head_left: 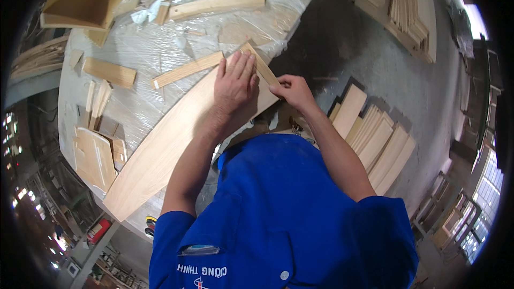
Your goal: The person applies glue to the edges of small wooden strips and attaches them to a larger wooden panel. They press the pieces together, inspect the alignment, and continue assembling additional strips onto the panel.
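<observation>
A long, pale wooden board (166,134) lies slantwise across the plastic-covered table, its far end by the table's right edge. My left hand (235,83) rests flat on that end with fingers stretched out, their tips close to a short wooden strip (262,66). The strip sits along the board's end edge. At its near end, my right hand (293,92) pinches it between thumb and fingers. Another narrow wood strip (187,69) lies left of my left hand, touching or nearly touching the board.
A curved wooden piece (217,5) lies farther back on the table (139,56). Offcuts (110,72) and cardboard pieces (96,155) sit at the left, with a wooden box (80,0) behind. Stacked boards (369,134) stand on the floor to the right; more panels (401,10) lie beyond.
</observation>
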`<control>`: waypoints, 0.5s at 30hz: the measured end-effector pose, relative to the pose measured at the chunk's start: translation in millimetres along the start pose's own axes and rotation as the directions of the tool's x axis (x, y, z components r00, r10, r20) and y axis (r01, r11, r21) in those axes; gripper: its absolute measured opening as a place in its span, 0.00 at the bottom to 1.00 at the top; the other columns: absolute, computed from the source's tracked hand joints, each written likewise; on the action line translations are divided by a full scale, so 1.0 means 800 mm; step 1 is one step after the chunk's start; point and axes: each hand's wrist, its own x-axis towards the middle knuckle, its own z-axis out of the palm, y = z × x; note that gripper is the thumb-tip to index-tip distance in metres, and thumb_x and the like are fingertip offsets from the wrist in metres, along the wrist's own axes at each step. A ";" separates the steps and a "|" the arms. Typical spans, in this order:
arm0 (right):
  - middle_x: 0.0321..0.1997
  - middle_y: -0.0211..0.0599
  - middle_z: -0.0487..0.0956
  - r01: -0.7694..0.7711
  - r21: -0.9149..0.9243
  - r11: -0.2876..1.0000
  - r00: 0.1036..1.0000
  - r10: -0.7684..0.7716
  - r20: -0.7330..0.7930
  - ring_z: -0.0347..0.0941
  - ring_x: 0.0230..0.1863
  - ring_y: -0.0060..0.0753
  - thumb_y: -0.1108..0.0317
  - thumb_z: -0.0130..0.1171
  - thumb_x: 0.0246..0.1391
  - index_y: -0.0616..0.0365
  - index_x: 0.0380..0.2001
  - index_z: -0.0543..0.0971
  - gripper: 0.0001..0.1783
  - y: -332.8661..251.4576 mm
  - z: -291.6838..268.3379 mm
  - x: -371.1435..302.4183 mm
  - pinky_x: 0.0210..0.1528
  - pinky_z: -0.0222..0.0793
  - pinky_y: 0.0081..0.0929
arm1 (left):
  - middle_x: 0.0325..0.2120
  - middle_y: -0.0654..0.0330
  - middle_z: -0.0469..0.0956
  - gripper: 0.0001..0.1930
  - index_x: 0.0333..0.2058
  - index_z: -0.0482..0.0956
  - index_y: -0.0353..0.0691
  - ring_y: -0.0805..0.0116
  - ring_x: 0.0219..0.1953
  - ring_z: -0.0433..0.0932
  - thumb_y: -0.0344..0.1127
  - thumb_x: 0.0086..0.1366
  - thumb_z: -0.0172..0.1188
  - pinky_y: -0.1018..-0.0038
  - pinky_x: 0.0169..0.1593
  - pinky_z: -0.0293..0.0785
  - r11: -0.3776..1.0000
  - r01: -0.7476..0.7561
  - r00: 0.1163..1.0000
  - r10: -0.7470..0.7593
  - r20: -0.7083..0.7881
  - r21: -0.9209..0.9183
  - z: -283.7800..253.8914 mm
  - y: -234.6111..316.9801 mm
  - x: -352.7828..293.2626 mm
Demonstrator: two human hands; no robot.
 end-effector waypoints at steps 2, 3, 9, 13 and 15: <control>0.35 0.31 0.87 -0.001 0.024 1.000 1.000 0.000 0.032 0.79 0.34 0.19 0.63 0.75 0.61 0.67 0.48 0.87 0.19 0.003 -0.006 -0.001 0.37 0.75 0.23 | 0.72 0.57 0.72 0.29 0.71 0.74 0.44 0.56 0.77 0.66 0.48 0.75 0.58 0.42 0.77 0.56 0.999 0.003 1.000 -0.004 -0.026 -0.032 0.002 -0.002 -0.001; 0.36 0.32 0.88 0.018 -0.003 1.000 0.999 -0.017 0.042 0.80 0.34 0.20 0.63 0.76 0.60 0.67 0.48 0.87 0.20 0.004 -0.010 0.002 0.38 0.75 0.25 | 0.72 0.57 0.72 0.29 0.71 0.74 0.44 0.56 0.77 0.66 0.48 0.75 0.59 0.42 0.78 0.55 0.999 0.001 0.999 -0.003 -0.042 -0.045 0.003 -0.003 0.000; 0.29 0.35 0.87 0.128 -0.264 0.956 0.990 -0.107 0.092 0.81 0.31 0.22 0.62 0.75 0.56 0.66 0.38 0.87 0.17 0.000 -0.020 0.016 0.34 0.75 0.27 | 0.73 0.58 0.71 0.30 0.71 0.73 0.45 0.55 0.78 0.65 0.49 0.75 0.59 0.46 0.81 0.51 0.998 0.012 1.000 -0.014 -0.025 -0.066 -0.004 -0.004 -0.006; 0.26 0.37 0.86 0.155 -0.280 0.947 0.987 -0.135 0.089 0.81 0.28 0.25 0.61 0.76 0.54 0.66 0.36 0.87 0.17 -0.007 -0.019 0.030 0.33 0.76 0.30 | 0.74 0.58 0.70 0.31 0.72 0.73 0.45 0.55 0.77 0.65 0.50 0.76 0.59 0.47 0.81 0.52 0.996 0.027 0.999 -0.030 -0.030 -0.079 -0.017 -0.006 -0.006; 0.27 0.38 0.87 0.174 -0.289 0.941 0.985 -0.162 0.065 0.82 0.28 0.25 0.62 0.76 0.54 0.66 0.36 0.87 0.16 -0.010 -0.014 0.042 0.33 0.77 0.30 | 0.74 0.58 0.70 0.31 0.72 0.73 0.44 0.54 0.77 0.65 0.50 0.76 0.60 0.47 0.80 0.53 0.995 0.047 0.998 -0.051 -0.041 -0.086 -0.022 -0.011 -0.001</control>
